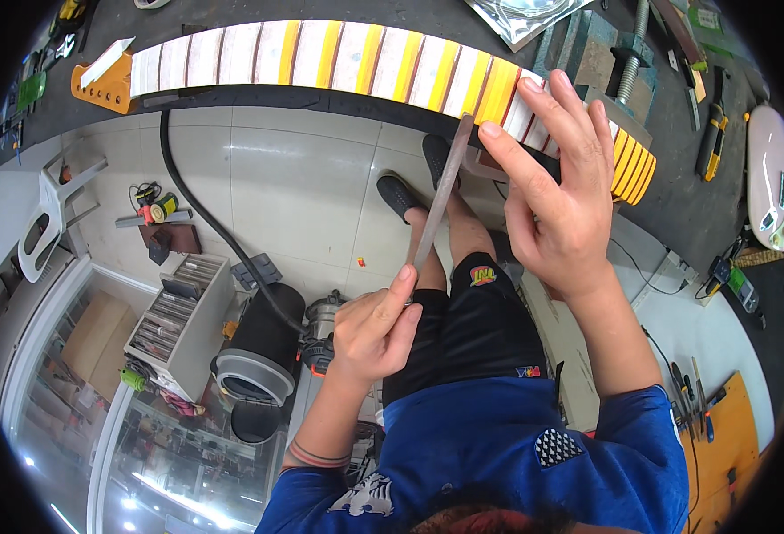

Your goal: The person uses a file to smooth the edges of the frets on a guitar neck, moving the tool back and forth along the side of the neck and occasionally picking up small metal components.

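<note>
A guitar neck [268,55] lies across the bench, its fretboard covered in white and yellow tape strips with dark fret lines between them. My left hand [377,331] is closed around the near end of a narrow metal file [440,196], index finger stretched along it. The far tip of the file meets the near edge of the neck, right of its middle. Beside that tip, my right hand [557,182] rests its fingertips on the neck, fingers spread. The headstock [105,86] is at the far left, with a white strip lying on it.
A metal vise [610,67] stands behind the neck's right end. Yellow-handled pliers [713,138] lie on the dark bench [677,191]. Below are a black hose [198,206], a cylindrical black vacuum [263,334] and a box of flat items [181,325]. A pale guitar body [770,173] sits far right.
</note>
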{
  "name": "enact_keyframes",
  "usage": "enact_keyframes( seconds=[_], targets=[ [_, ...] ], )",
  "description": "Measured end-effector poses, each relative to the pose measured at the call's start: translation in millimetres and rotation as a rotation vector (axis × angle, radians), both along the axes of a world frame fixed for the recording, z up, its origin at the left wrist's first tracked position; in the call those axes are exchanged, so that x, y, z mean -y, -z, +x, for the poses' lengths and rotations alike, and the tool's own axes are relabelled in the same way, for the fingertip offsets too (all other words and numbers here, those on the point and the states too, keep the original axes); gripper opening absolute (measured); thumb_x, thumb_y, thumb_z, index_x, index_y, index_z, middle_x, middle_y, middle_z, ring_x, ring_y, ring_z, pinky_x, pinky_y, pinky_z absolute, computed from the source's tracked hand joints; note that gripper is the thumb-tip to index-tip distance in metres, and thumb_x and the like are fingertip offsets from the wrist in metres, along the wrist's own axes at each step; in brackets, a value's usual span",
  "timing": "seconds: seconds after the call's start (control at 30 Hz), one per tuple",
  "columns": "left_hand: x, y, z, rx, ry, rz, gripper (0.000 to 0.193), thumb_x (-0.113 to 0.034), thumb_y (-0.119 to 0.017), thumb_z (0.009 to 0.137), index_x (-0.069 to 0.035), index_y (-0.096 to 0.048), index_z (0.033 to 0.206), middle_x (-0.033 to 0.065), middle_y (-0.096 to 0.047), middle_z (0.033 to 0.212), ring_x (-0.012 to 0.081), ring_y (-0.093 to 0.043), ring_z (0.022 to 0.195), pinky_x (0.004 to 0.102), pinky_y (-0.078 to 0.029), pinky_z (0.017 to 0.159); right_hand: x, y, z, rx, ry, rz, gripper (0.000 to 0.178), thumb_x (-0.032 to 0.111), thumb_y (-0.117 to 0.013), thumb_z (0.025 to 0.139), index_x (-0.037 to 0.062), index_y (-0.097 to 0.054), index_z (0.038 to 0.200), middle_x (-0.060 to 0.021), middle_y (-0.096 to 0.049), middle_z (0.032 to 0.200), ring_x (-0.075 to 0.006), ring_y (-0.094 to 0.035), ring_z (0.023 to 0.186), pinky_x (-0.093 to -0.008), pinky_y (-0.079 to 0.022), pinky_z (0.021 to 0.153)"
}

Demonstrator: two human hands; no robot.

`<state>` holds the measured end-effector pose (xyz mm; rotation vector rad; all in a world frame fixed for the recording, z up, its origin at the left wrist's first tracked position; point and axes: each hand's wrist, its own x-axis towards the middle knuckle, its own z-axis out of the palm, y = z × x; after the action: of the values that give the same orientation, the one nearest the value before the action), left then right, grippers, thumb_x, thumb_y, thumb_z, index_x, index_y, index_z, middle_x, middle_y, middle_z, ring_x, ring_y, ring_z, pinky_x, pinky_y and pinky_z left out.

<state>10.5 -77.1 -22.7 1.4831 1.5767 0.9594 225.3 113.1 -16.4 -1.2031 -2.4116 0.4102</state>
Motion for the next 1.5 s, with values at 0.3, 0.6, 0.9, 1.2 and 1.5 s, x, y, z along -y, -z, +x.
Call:
enact_keyframes(
  seconds=[0.3,0.6,0.9,1.2,1.5],
  targets=[
    [-99.6,-12.3,13.7,0.117,-0.018,0.005,0.067,0.009,-0.076,0.09,0.0,-0.064,0.156,0.0197,-0.082,0.105,0.024,-0.071,0.064,0.0323,-0.058,0.066,0.6,0.6,-0.2,-0.016,0.012,-0.018,0.063,-0.002,-0.076,0.08,0.0218,-0.078,0.138,-0.0133,-0.061,0.16,-0.0387,-0.053,0.155,-0.0619,-0.031,0.129],
    [-31.1,-7.3,3.5,0.183,-0.132,-0.022,0.062,0.006,-0.079,0.09,0.006,-0.066,0.151,0.0136,-0.075,0.079,0.017,-0.065,0.058,0.029,-0.054,0.061,0.4,-0.9,-0.9,-0.015,0.022,-0.015,0.063,-0.004,-0.073,0.08,0.0215,-0.078,0.138,-0.013,-0.062,0.16,-0.0383,-0.053,0.155,-0.0609,-0.03,0.13],
    [-31.2,-0.3,-4.8,0.123,-0.016,0.038,0.062,0.006,-0.071,0.093,0.013,-0.06,0.153,0.0051,-0.065,0.068,0.0087,-0.06,0.056,0.0237,-0.048,0.058,-1.5,1.5,0.6,0.004,-0.004,0.004,0.066,-0.006,-0.07,0.08,0.0221,-0.077,0.14,-0.0146,-0.061,0.158,-0.0414,-0.053,0.154,-0.0616,-0.03,0.13],
    [-26.1,-14.4,-0.1,0.066,0.008,-0.066,0.059,0.008,-0.08,0.087,0.008,-0.07,0.145,0.0186,-0.08,0.089,0.0224,-0.072,0.064,0.0316,-0.057,0.064,-1.2,0.3,2.0,0.002,0.01,-0.021,0.06,0.003,-0.075,0.082,0.0228,-0.078,0.138,-0.0127,-0.062,0.159,-0.0385,-0.054,0.154,-0.0592,-0.029,0.131],
    [-16.2,-9.6,-7.7,0.093,-0.066,-0.067,0.055,0.004,-0.079,0.088,0.013,-0.069,0.142,0.0177,-0.078,0.083,0.0228,-0.072,0.063,0.0313,-0.057,0.064,-1.7,-0.9,2.2,0.001,0.013,-0.032,0.055,0.011,-0.08,0.083,0.0233,-0.079,0.137,-0.0126,-0.062,0.159,-0.0384,-0.054,0.154,-0.0595,-0.029,0.13]
  ],
)
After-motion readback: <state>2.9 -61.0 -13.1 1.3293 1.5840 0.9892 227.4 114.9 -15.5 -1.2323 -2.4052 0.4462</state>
